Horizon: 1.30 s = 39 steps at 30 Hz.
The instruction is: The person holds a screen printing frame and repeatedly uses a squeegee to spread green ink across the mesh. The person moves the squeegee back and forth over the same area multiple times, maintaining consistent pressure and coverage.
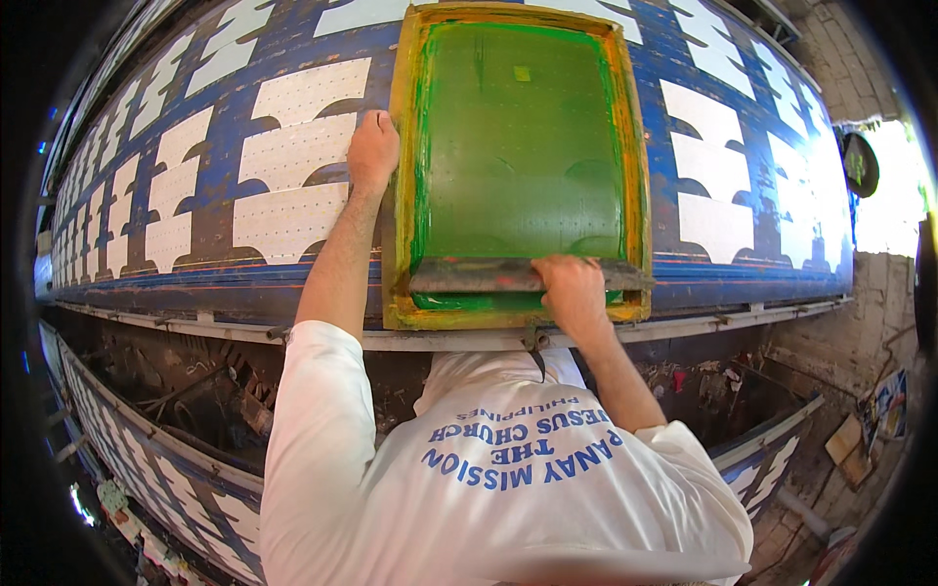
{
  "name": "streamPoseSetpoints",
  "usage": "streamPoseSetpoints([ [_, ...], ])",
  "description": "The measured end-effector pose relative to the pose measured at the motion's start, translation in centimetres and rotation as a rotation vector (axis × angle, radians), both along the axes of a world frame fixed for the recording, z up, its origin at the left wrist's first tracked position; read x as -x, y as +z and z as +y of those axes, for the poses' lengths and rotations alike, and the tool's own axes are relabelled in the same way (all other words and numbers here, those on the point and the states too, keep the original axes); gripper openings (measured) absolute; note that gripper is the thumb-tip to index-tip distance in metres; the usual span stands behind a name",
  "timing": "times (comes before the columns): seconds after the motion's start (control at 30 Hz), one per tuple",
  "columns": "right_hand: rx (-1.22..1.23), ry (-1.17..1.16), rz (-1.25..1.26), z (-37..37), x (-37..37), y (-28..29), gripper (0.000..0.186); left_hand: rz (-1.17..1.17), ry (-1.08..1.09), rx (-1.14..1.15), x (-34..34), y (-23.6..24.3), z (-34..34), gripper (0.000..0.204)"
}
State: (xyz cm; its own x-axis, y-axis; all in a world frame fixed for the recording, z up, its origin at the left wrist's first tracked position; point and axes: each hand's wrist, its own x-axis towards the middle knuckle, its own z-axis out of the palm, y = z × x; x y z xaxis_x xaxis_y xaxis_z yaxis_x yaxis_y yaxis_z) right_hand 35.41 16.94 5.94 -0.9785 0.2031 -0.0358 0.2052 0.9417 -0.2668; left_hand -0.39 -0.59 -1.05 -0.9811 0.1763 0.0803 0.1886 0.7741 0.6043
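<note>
A screen-printing frame [635, 176] with green- and yellow-stained wooden sides lies on a long blue table [210, 220]. Its mesh [528, 146] is green. My left hand [374, 151] is closed at the frame's left side, the fingertips partly hidden. Near the frame's front end, my right hand [575, 291] grips a dark, paint-stained squeegee [469, 275], which lies crosswise over the mesh. Wet-looking green ink lines the inner edges. White cut pieces [298, 181] with curved notches lie flat in rows left of the frame, and similar pieces [708, 166] lie to its right.
A metal rail [684, 330] runs along the table's near edge. Behind me, across a cluttered gap, stands a second table [147, 449] with more white pieces. At right are a round black object [860, 164], a block wall and a board [848, 449] on the ground.
</note>
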Motion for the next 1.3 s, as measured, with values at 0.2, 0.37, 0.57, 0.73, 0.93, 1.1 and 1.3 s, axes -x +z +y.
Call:
streamPoseSetpoints([
  [0.2,-0.015,0.033,0.038,-0.8,-1.5,0.6,0.016,-0.011,-0.026,0.030,-0.2,0.7,0.2,0.043],
  [0.37,0.017,0.033,-0.039,-0.3,-1.6,1.5,0.016,-0.003,-0.024,0.054,-0.4,0.7,0.1,0.042],
  [0.57,0.104,0.132,-0.188,-1.0,-4.8,1.7,0.057,-0.008,0.014,0.131,-0.3,1.0,0.5,0.042],
  [0.73,0.449,0.300,-0.118,3.1,-8.3,2.2,0.059,0.008,0.076,0.113,-0.8,1.5,0.8,0.036],
  [0.93,0.289,-0.275,0.189,13.4,-8.2,-0.2,0.060,-0.001,0.096,0.098,-0.4,1.6,0.9,0.036],
  [1.1,0.385,-0.479,0.112,17.4,-6.6,-3.1,0.065,-0.006,0.091,0.060,0.2,0.8,0.4,0.038],
  [1.3,0.294,-0.472,0.143,17.5,-5.3,-4.2,0.063,0.007,0.054,0.023,1.1,-0.4,-0.2,0.037],
])
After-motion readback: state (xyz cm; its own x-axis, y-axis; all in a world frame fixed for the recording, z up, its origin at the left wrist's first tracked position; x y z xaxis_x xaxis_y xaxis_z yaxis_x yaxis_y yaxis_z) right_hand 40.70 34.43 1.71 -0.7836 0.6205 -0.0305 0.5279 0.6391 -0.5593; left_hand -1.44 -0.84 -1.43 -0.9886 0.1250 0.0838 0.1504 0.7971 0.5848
